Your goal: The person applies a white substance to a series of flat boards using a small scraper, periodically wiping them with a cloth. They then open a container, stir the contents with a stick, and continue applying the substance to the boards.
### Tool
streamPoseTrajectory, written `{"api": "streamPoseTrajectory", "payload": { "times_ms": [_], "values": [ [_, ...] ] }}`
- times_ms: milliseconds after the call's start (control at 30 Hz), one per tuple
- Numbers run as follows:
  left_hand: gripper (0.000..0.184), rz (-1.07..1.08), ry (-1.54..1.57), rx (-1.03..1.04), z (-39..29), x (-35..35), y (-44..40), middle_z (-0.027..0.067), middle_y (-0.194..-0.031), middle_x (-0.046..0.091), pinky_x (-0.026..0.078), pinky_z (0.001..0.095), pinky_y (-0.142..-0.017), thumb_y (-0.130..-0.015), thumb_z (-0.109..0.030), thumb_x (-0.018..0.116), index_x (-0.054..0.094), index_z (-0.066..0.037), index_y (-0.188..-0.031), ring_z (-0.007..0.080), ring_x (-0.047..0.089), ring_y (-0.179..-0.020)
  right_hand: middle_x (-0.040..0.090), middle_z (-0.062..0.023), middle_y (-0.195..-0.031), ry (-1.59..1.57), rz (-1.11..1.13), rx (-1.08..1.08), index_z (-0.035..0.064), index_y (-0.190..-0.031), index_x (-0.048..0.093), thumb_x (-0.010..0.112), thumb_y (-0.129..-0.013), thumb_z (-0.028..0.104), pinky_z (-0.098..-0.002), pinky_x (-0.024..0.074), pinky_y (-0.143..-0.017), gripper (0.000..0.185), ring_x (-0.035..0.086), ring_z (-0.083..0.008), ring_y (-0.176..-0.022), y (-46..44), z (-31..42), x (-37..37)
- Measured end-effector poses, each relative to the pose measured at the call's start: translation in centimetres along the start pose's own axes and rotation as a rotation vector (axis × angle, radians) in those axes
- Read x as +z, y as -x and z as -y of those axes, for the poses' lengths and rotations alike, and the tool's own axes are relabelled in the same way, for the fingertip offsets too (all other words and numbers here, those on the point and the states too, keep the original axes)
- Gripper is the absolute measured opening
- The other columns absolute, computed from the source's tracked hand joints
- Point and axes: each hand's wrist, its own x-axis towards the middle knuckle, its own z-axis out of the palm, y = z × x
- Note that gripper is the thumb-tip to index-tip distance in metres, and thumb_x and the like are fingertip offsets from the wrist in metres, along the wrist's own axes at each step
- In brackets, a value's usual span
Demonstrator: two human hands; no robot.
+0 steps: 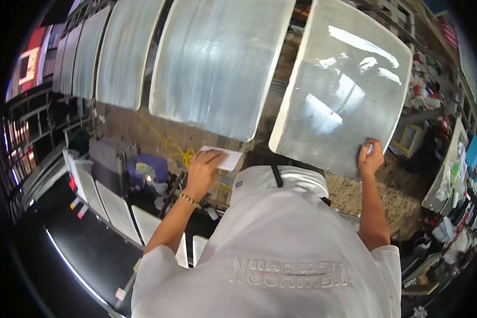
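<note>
My left hand is closed on a flat white rectangular piece, like a card or small sheet, held just below a large grey panel. My right hand is closed around a small white object, mostly hidden by the fingers. That hand is at the lower right corner of a glossy grey panel with a pale edge. The glossy panel reflects bright light. I cannot tell whether the hand touches its surface.
More grey panels stand in a row to the left. Yellow cord hangs near my left hand. A purple-blue item and white-topped panels are behind at left. Cluttered shelves and a plastic bag are on the right.
</note>
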Motion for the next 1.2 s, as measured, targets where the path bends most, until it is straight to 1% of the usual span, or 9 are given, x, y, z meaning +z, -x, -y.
{"api": "streamPoseTrajectory", "payload": {
  "times_ms": [167, 367, 567, 733, 867, 933, 1100, 1133, 1200],
  "values": [
    [0.047, -0.23, 0.108, 0.321, -8.9, -3.0, -9.0, 0.0137, -0.126, 0.065, 0.044, 0.0486, -0.104, -0.074, 0.004, 0.061, 0.071, -0.006, -0.12, 0.0335, 0.058, -0.124, 0.067, -0.0127, -0.086, -0.057, 0.017, -0.014, 0.0083, -0.091, 0.065, 0.062, -0.08, 0.011, -0.0422, 0.054, -0.07, 0.012, 0.067, -0.0364, -0.077, -0.5, 0.6, -0.8],
    [0.047, -0.292, 0.165, 0.732, -25.7, 5.6, -21.4, 0.0126, -0.136, 0.06, 0.039, 0.0517, -0.112, -0.084, -0.003, 0.057, 0.064, -0.005, -0.131, 0.0331, 0.051, -0.132, 0.067, -0.0151, -0.081, -0.312, -0.111, 0.096, 0.0037, -0.087, 0.063, 0.059, -0.082, 0.007, -0.0386, 0.0524, -0.069, 0.007, 0.066, -0.0335, -0.073, 0.5, 0.2, -2.7],
    [0.043, -0.417, -0.024, 0.695, -35.3, 12.3, -29.5, 0.0129, -0.137, 0.06, 0.036, 0.0519, -0.114, -0.088, -0.007, 0.056, 0.064, -0.005, -0.13, 0.0334, 0.05, -0.135, 0.064, -0.016, -0.077, -0.497, -0.291, 0.249, -0.0004, -0.085, 0.061, 0.056, -0.084, 0.005, -0.037, 0.0505, -0.065, 0.007, 0.065, -0.0304, -0.07, 8.0, 1.3, -8.4],
    [0.046, -0.247, -0.065, 0.665, -32.2, 13.5, -23.3, 0.0137, -0.14, 0.059, 0.035, 0.0525, -0.115, -0.086, -0.002, 0.054, 0.064, -0.005, -0.131, 0.0333, 0.049, -0.137, 0.064, -0.0163, -0.076, -0.614, -0.152, 0.408, 0.0001, -0.085, 0.062, 0.056, -0.082, 0.004, -0.038, 0.0504, -0.065, 0.007, 0.065, -0.0312, -0.069, 13.8, 1.2, -8.1],
    [0.048, -0.236, -0.054, 0.63, -28.8, 13.0, -16.0, 0.0129, -0.138, 0.061, 0.037, 0.0514, -0.114, -0.083, 0.0, 0.056, 0.065, -0.006, -0.13, 0.0325, 0.052, -0.134, 0.064, -0.0179, -0.076, -0.63, -0.05, 0.299, 0.0006, -0.084, 0.063, 0.056, -0.08, 0.004, -0.0403, 0.0511, -0.065, 0.008, 0.065, -0.035, -0.069, 14.0, 0.8, -7.9],
    [0.048, -0.058, -0.045, 0.613, -27.3, 9.9, -14.0, 0.0135, -0.133, 0.064, 0.039, 0.0508, -0.112, -0.08, 0.002, 0.057, 0.068, -0.007, -0.126, 0.0322, 0.057, -0.129, 0.064, -0.019, -0.075, -0.645, -0.02, 0.228, 0.0006, -0.083, 0.063, 0.057, -0.079, 0.005, -0.0429, 0.0515, -0.065, 0.008, 0.064, -0.0377, -0.069, 13.1, 1.0, -7.2],
    [0.045, -0.27, 0.049, 0.563, -18.2, 0.4, -17.8, 0.0196, -0.118, 0.071, 0.05, 0.0463, -0.101, -0.079, 0.01, 0.053, 0.071, -0.004, -0.118, 0.0374, 0.066, -0.113, 0.063, -0.0181, -0.074, -0.643, 0.107, 0.084, 0.0011, -0.081, 0.062, 0.057, -0.079, 0.005, -0.043, 0.0505, -0.062, 0.006, 0.063, -0.0366, -0.066, 10.0, 2.4, -5.6],
    [0.038, -0.304, 0.194, 0.382, -15.1, -1.2, -20.1, 0.0206, -0.117, 0.072, 0.052, 0.0443, -0.099, -0.081, 0.006, 0.056, 0.073, -0.003, -0.114, 0.0368, 0.068, -0.107, 0.063, -0.0173, -0.073, -0.636, 0.124, 0.014, 0.0017, -0.08, 0.061, 0.058, -0.078, 0.004, -0.0434, 0.0502, -0.061, 0.005, 0.062, -0.0365, -0.065, 9.3, 2.9, -5.1],
    [0.036, -0.427, -0.005, 0.385, -9.4, -6.0, -25.7, 0.0197, -0.116, 0.072, 0.052, 0.0445, -0.1, -0.082, 0.006, 0.053, 0.075, -0.002, -0.11, 0.0385, 0.068, -0.107, 0.062, -0.0164, -0.073, -0.63, 0.14, -0.058, 0.0023, -0.08, 0.061, 0.058, -0.077, 0.004, -0.0437, 0.0499, -0.06, 0.004, 0.061, -0.0364, -0.065, 7.9, 4.3, -3.7]
  ]
}}
